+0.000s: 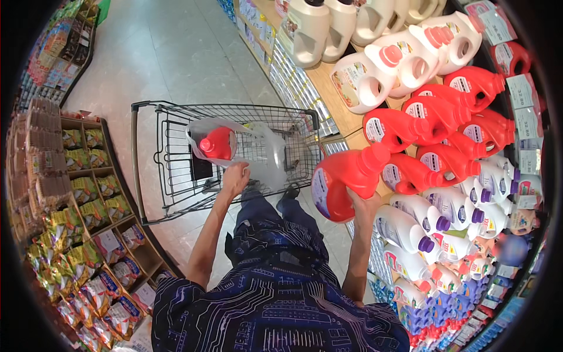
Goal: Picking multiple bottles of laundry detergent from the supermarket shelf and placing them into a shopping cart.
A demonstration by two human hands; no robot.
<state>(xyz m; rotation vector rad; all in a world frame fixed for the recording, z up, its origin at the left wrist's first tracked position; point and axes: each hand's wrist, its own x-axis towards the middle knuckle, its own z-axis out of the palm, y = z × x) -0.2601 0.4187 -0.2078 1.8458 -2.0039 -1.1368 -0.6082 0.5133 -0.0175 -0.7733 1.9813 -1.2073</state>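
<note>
My right hand (366, 206) grips the handle of a large red detergent bottle (338, 187), held up beside the shelf display and tilted. Over the near side of a wire shopping cart (176, 108), my left hand (236, 179) has its fingers curled on the edge of a translucent plastic bag (266, 165). Inside the cart, a red bottle (216, 144) with a red cap lies partly within that bag. Its lower part is hidden by the plastic. Similar red bottles (393, 127) stand in rows on the wooden display shelf (323, 83), right of the held one.
White jugs with pink caps (363, 81) and beige jugs (303, 33) stand farther along the shelf. White bottles with purple caps (411, 226) are nearer me. At left, a wooden rack (99, 176) holds snack packets. Tiled floor (184, 53) runs ahead beyond the cart.
</note>
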